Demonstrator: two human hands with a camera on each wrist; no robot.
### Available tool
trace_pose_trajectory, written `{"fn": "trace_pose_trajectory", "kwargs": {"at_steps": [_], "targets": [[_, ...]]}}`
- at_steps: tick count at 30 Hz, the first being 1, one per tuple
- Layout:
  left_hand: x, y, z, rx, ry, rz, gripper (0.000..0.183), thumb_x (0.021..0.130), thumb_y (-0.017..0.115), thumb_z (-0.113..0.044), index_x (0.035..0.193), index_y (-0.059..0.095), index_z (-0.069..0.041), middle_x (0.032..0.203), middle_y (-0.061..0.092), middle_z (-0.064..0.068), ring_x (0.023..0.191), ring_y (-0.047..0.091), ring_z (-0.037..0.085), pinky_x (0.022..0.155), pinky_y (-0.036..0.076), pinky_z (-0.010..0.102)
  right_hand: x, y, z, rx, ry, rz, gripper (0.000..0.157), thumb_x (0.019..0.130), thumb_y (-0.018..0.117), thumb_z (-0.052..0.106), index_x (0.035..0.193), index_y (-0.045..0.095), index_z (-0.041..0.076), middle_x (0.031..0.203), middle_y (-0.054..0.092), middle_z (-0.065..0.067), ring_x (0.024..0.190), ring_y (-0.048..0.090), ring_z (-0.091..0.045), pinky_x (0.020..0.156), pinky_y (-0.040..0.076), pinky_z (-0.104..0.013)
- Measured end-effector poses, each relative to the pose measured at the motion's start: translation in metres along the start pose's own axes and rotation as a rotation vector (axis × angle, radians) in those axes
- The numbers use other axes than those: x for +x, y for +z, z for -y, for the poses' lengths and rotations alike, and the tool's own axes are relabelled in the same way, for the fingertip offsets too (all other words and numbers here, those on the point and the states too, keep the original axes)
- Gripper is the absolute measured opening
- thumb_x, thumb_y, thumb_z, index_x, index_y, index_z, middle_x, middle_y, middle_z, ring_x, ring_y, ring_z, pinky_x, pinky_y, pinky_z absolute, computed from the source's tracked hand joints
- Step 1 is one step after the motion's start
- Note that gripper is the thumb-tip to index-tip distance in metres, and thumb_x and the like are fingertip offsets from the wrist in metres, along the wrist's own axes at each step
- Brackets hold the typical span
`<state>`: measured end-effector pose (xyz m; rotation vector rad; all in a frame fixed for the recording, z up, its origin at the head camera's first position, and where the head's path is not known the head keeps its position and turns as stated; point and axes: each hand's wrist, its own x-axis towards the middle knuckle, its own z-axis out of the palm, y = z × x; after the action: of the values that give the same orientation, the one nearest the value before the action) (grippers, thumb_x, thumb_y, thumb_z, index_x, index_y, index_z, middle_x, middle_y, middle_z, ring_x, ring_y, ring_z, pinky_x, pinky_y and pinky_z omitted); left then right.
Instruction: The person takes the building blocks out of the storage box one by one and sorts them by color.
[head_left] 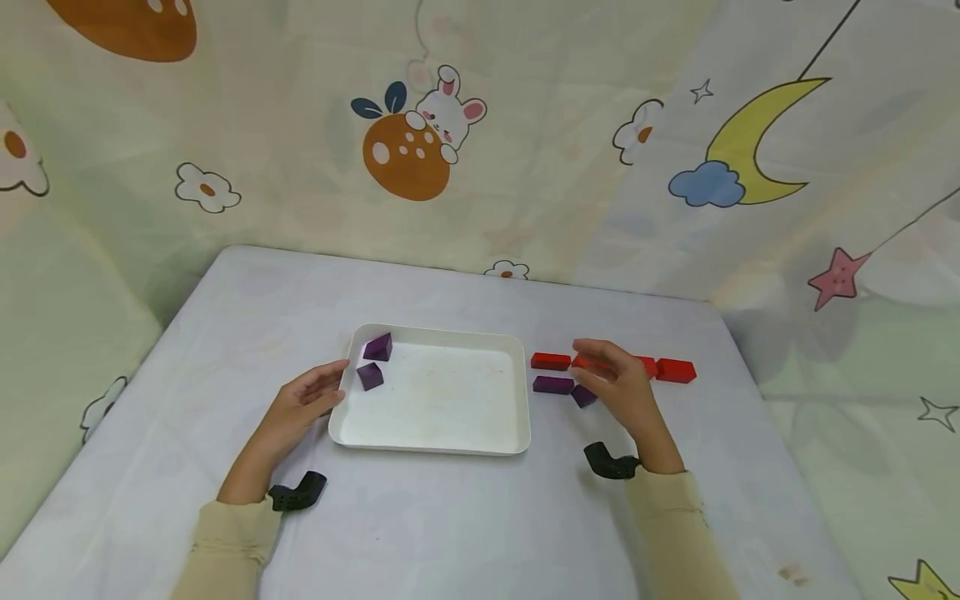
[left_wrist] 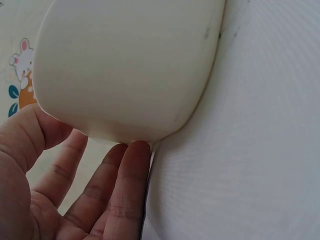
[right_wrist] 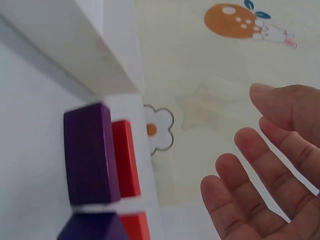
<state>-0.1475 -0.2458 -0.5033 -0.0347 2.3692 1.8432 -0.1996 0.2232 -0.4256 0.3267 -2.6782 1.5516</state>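
Observation:
My left hand [head_left: 303, 404] holds the left end of a shallow white tray [head_left: 427, 451]. In the left wrist view, its bent thumb meets the upper edge and its fingertips sit low against the wall. Two purple blocks [head_left: 378, 347] lie inside the tray, near its left side. Over the blocks right of the tray, my right hand [head_left: 622, 387] hovers with relaxed, parted fingers and nothing in them. Below it lie a long purple block [head_left: 553, 385] and a second purple block [head_left: 583, 396], partly covered by the hand.
Behind those purple blocks runs a row of several red blocks [head_left: 677, 371], partly hidden by my right hand. A white cloth covers the table [head_left: 450, 533]. A patterned curtain [head_left: 540, 150] hangs along its far edge. Each wrist wears a black camera mount [head_left: 300, 492].

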Motion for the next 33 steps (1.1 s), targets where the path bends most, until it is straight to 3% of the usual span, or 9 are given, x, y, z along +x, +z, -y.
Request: {"fn": "trace_pose_trajectory", "kwargs": {"at_steps": [6,8,16,25,33], "targets": [[0.001,0.0,0.001,-0.004,-0.007,-0.01,0.055,0.109,0.065,-0.014,0.16,0.049,0.001,0.16,0.051,0.028,0.146,0.049,0.045,0.096,0.046,0.007,0.016,0.023,0.013,0.007,-0.069,0.053,0.039,0.098,0.076,-0.003,0.135,0.067,-0.01,0.138,0.068,-0.027,0.13,0.064,-0.045,0.105,0.054,-0.048],[0.001,0.001,0.001,-0.008,-0.007,-0.009,0.056,0.109,0.066,-0.014,0.16,0.049,0.001,0.159,0.052,0.028,0.146,0.05,0.045,0.095,0.046,0.008,0.021,0.031,0.017,0.016,-0.09,0.075,0.038,0.097,0.077,-0.004,0.134,0.067,-0.01,0.137,0.068,-0.028,0.129,0.065,-0.046,0.105,0.053,-0.053],[0.0,0.001,-0.001,-0.03,-0.007,0.001,0.057,0.109,0.067,-0.014,0.16,0.048,0.001,0.16,0.051,0.028,0.146,0.05,0.044,0.096,0.045,0.008,0.035,0.062,0.029,0.043,-0.081,0.15,0.041,0.096,0.079,-0.003,0.136,0.068,-0.007,0.137,0.069,-0.025,0.128,0.065,-0.044,0.108,0.054,-0.051],[-0.001,0.001,0.001,-0.04,0.012,0.0,0.055,0.108,0.066,-0.012,0.159,0.049,0.003,0.158,0.052,0.029,0.145,0.051,0.046,0.095,0.047,0.009,0.054,0.097,0.035,0.133,-0.127,0.222,0.04,0.096,0.077,-0.005,0.135,0.066,-0.011,0.135,0.069,-0.028,0.128,0.063,-0.049,0.109,0.054,-0.049],[0.0,0.0,0.001,-0.036,0.013,-0.005,0.055,0.109,0.066,-0.012,0.159,0.049,0.002,0.159,0.052,0.029,0.145,0.051,0.046,0.095,0.047,0.009,0.07,0.126,0.043,0.15,-0.069,0.266,0.041,0.098,0.077,-0.002,0.137,0.066,-0.009,0.137,0.069,-0.024,0.129,0.064,-0.042,0.11,0.054,-0.045]]}}
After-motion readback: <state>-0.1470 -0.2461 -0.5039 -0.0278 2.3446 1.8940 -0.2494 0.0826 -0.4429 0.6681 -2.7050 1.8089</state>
